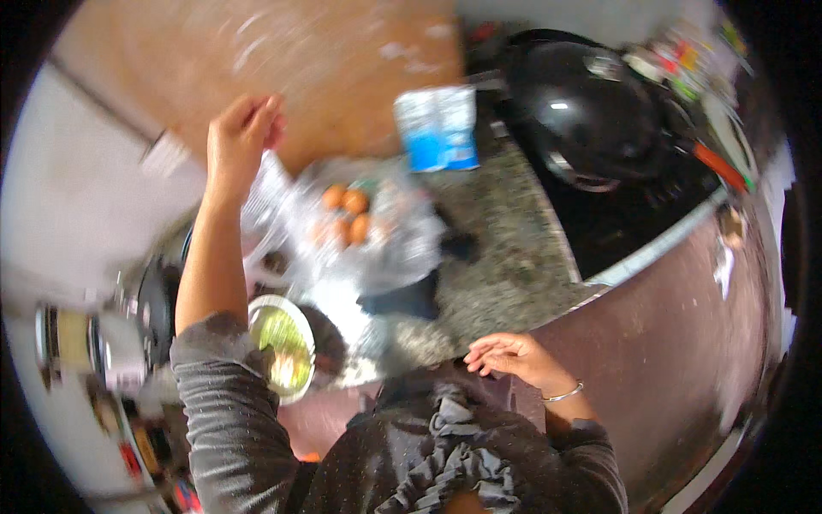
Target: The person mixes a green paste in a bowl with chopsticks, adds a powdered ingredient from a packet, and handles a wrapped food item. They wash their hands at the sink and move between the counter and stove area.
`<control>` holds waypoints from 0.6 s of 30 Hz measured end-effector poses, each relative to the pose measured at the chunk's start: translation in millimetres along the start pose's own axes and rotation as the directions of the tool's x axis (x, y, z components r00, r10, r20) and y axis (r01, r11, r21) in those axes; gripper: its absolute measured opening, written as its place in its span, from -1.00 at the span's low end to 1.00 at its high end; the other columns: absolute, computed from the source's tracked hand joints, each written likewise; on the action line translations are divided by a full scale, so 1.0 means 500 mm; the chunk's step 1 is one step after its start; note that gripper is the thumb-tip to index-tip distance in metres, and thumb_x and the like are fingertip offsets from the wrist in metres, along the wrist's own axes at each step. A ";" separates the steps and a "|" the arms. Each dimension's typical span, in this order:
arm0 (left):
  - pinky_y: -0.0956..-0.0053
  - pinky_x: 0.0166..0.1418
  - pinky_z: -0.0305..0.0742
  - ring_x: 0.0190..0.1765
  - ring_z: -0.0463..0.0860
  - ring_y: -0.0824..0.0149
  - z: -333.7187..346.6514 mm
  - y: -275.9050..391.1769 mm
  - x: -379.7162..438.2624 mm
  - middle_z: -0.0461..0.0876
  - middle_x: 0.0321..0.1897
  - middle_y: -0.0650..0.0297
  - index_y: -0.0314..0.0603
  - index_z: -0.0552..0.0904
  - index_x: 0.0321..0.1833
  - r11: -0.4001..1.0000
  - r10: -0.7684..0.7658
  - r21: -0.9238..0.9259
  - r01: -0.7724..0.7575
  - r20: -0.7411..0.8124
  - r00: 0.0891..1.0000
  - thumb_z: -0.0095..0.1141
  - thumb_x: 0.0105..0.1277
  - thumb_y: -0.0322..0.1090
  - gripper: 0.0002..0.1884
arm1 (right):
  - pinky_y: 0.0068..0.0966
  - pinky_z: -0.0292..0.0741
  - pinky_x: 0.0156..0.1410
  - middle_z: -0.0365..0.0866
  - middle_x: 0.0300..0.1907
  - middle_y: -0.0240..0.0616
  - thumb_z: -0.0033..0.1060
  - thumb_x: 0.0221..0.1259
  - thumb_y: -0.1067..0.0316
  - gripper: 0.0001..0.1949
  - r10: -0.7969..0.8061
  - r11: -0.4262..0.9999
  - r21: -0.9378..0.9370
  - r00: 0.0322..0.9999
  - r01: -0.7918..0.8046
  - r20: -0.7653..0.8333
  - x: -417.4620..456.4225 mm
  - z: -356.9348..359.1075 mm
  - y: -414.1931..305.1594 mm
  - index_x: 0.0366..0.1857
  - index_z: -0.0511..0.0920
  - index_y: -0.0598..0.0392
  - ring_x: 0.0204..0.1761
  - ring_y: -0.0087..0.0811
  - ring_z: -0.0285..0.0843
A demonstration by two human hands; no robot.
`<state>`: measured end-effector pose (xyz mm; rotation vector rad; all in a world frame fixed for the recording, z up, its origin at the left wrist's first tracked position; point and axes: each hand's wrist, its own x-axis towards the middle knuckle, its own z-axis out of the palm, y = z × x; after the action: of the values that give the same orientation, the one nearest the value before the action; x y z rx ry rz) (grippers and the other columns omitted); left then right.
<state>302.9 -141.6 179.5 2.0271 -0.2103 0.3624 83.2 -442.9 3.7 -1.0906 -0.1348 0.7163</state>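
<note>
My left hand [247, 125] is raised at the upper left with its fingers curled, over the brown surface behind the counter. Blur hides whether anything is in its grip. Just below it lies a clear plastic bag [408, 250] with several brown eggs [355, 201] in it. My right hand [507, 356] hovers near the counter's front edge. Its fingers are loosely bent and slightly apart, holding nothing, and a bangle [563, 393] circles the wrist. A pale bowl [311, 340] of chopped light-green food [277, 331] stands beside my left forearm, which partly covers it.
A blue and silver packet [437, 128] lies at the back of the speckled stone counter [507, 238]. To the right, a black wok [578, 109] with an orange-brown handle [719, 166] sits on a black stove [610, 238]. Blurred packages [684, 58] crowd the far right corner.
</note>
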 end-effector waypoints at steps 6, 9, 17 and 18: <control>0.74 -0.43 0.34 -0.54 0.41 0.60 -0.211 0.043 -0.223 0.44 -0.63 0.40 -0.23 0.55 -0.22 0.989 0.026 0.149 -0.005 -0.141 0.990 -0.06 0.19 -0.41 -0.84 | -0.63 0.42 -0.26 0.42 -0.18 -0.20 -0.03 0.10 0.40 -0.56 0.232 0.971 -0.083 0.962 -0.222 0.143 0.094 0.098 0.092 0.08 0.18 0.20 -0.29 -0.49 0.45; 0.73 -0.42 0.36 -0.51 0.42 0.60 -0.286 0.016 -0.344 0.45 -0.58 0.37 -0.25 0.50 -0.13 0.982 -0.012 0.185 0.034 -0.119 0.993 -0.13 0.17 -0.54 -0.78 | -0.65 0.41 -0.34 0.40 -0.21 -0.21 -0.03 0.08 0.42 -0.49 0.334 0.942 -0.097 0.929 -0.322 0.160 0.141 0.158 0.119 0.13 0.09 0.18 -0.38 -0.51 0.43; 0.27 -0.31 0.42 -0.24 0.47 0.10 -0.184 -0.111 -0.555 0.34 -0.27 0.11 0.01 0.29 0.10 0.801 -0.262 0.599 0.000 0.351 0.899 -0.07 -0.09 -0.52 -0.43 | -0.65 0.43 -0.43 0.30 -0.12 -0.12 -0.04 -0.03 0.60 -0.46 0.063 0.996 0.059 0.998 -0.063 -0.006 0.223 0.302 0.145 0.12 0.09 0.19 -0.36 -0.49 0.40; 0.31 -0.22 0.42 -0.19 0.44 0.09 -0.169 -0.131 -0.567 0.33 -0.21 0.10 -0.02 0.25 0.13 0.817 -0.199 0.571 -0.084 0.415 0.888 0.07 -0.10 -0.46 -0.38 | -0.66 0.43 -0.39 0.31 -0.12 -0.16 -0.04 -0.03 0.60 -0.52 0.043 0.999 0.033 0.999 -0.042 -0.033 0.228 0.318 0.136 0.07 0.18 0.21 -0.34 -0.52 0.39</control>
<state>42.5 -38.4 64.3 2.7075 -0.3604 -0.1349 69.9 -236.3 -5.1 -1.0767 -0.0714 0.7358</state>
